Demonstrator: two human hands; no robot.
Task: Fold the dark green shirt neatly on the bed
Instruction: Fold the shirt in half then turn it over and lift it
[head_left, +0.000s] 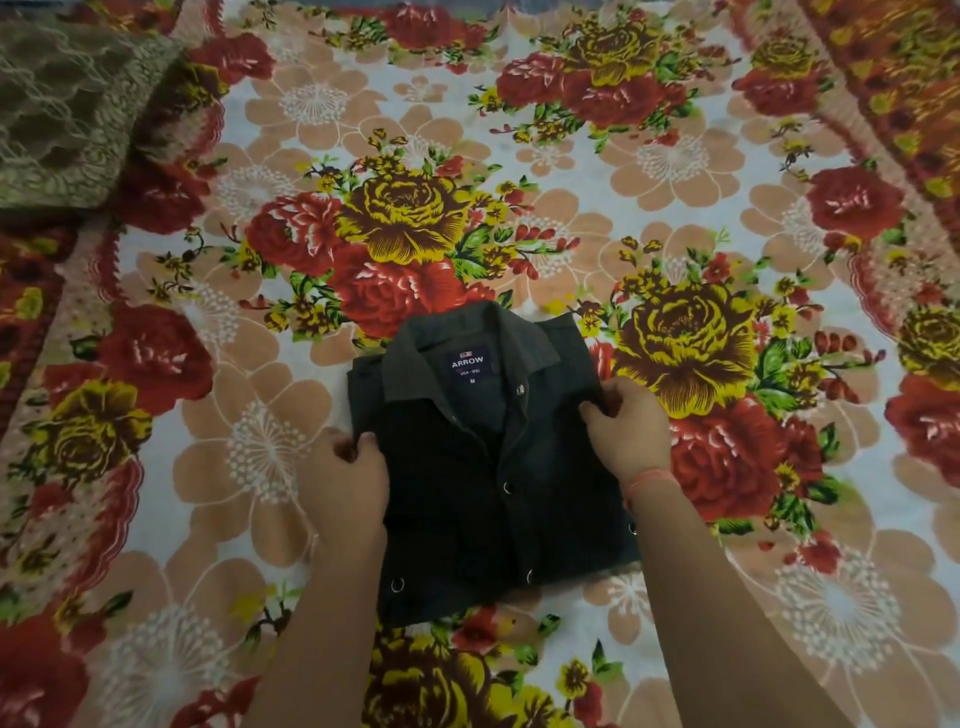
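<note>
Dark green shirt (483, 467) folded into a compact rectangle, collar up, on floral bed (675, 156); left hand (349, 475) and right hand (626, 428) pinch its side edges.

The flowered bedspread (675, 156) lies bare and open beyond, left and right of the folded dark green shirt (493, 493), whose two side edges are taken by the left hand (348, 478) and the right hand (628, 431), while a lace-patterned cushion (67, 109) blocks only the far left corner.
</note>
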